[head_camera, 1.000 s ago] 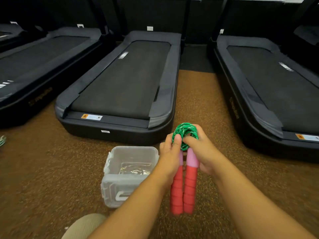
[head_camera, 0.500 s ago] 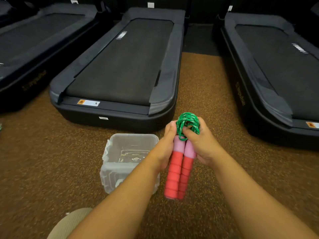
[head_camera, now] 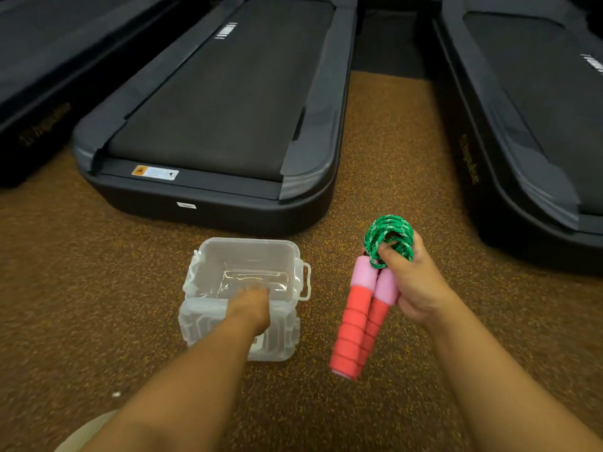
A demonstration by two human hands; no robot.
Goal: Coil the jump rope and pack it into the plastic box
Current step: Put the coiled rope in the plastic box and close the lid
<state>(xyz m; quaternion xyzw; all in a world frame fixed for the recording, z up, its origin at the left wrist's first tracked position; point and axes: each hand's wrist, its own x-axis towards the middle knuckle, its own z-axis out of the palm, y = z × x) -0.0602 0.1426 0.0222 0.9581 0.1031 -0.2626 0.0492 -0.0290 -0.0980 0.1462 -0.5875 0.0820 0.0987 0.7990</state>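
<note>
The right hand (head_camera: pixel 412 288) gripped the coiled jump rope (head_camera: pixel 390 238) and both handles beside the plastic box (head_camera: pixel 248 272) on the floor, the left hand (head_camera: pixel 251 305) reached onto its near rim, grip unclear; loosening risked uncoiling

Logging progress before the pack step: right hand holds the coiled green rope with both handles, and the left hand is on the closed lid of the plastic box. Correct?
Not quite. The head view shows the plastic box open, with no lid on it; the left hand is at its near rim. The rest holds: the right hand grips the coiled green rope and both handles.
</note>
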